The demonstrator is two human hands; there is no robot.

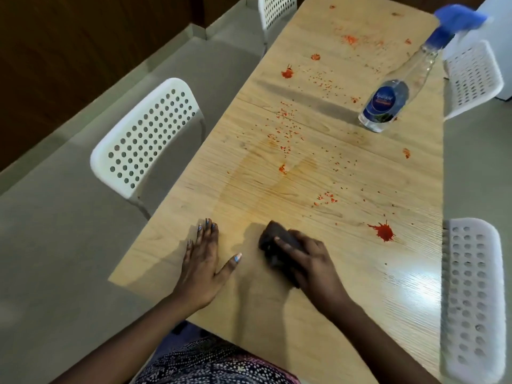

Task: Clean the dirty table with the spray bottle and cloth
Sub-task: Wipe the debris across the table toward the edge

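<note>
From the head camera, your right hand (307, 261) presses a dark cloth (277, 246) on the wooden table (346, 286), fingers curled over it, near the close edge. Your left hand (203, 266) lies flat on the table just beside it, fingers straight, holding nothing. A wet smear runs away from the cloth. Red stains (383, 231) are scattered to the right and further up. The spray bottle (393, 92) stands well apart, at the far right side. Its blue label carries white writing, too blurred to read. White chairs (144, 139) stand on both sides.
</note>
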